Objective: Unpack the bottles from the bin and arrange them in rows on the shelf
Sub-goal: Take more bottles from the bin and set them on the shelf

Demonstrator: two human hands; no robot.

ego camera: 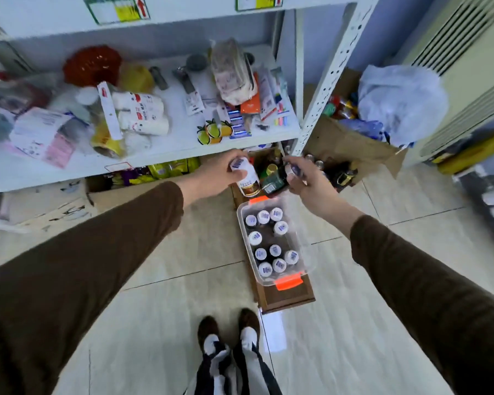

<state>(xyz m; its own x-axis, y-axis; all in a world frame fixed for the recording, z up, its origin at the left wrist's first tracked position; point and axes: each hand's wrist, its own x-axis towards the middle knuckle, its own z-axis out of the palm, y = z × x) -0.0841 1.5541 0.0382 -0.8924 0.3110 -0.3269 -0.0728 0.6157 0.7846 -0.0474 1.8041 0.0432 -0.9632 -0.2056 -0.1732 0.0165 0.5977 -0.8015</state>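
A clear plastic bin [303, 252] with orange latches sits on a brown board on the floor, holding several white-capped bottles [275, 242]. Above its far end, my left hand [220, 173] grips a white bottle with a brown label [247, 178]. My right hand [308, 178] grips a dark green bottle with a white cap [275, 181]. Both bottles are tilted and almost touch. The white shelf [183, 143] lies just beyond, crowded with packets.
A cardboard box [351, 146] with bottles and a pale plastic bag [399, 101] stands right of the shelf post [328, 81]. Small jars sit in a box under the shelf. My feet [228, 332] stand on the tiled floor behind the bin.
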